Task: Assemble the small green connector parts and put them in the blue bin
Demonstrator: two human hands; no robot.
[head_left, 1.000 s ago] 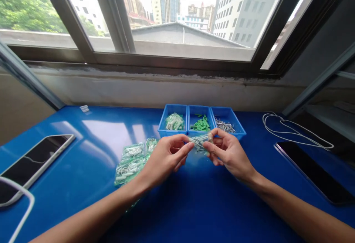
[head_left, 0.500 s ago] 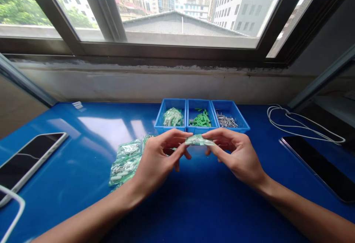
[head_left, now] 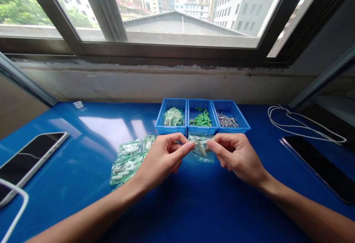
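Observation:
A small clear plastic bag (head_left: 202, 149) with screws and pale pieces inside hangs between my two hands, above the blue table. My left hand (head_left: 169, 152) pinches its left edge between thumb and fingers. The right edge is pinched by my right hand (head_left: 234, 152). Left of my left hand lies a pile of filled green-tinted bags (head_left: 127, 161), partly hidden behind that hand. Beyond my hands three blue trays stand side by side: the left tray (head_left: 158, 122) holds bags or pale pieces, the middle tray (head_left: 203, 129) green plugs, the right tray (head_left: 243, 125) metal screws.
On the left, a phone (head_left: 27, 161) lies near a white cable (head_left: 20, 206). To the right are a dark phone (head_left: 318, 167) and a coiled white cable (head_left: 305, 125). A small clear piece (head_left: 78, 105) is at the back left. Behind the table (head_left: 194, 206) is a window.
The bag has turned from edge-on to hanging flat towards me, so its contents now show. My fingers have closed in on its edges.

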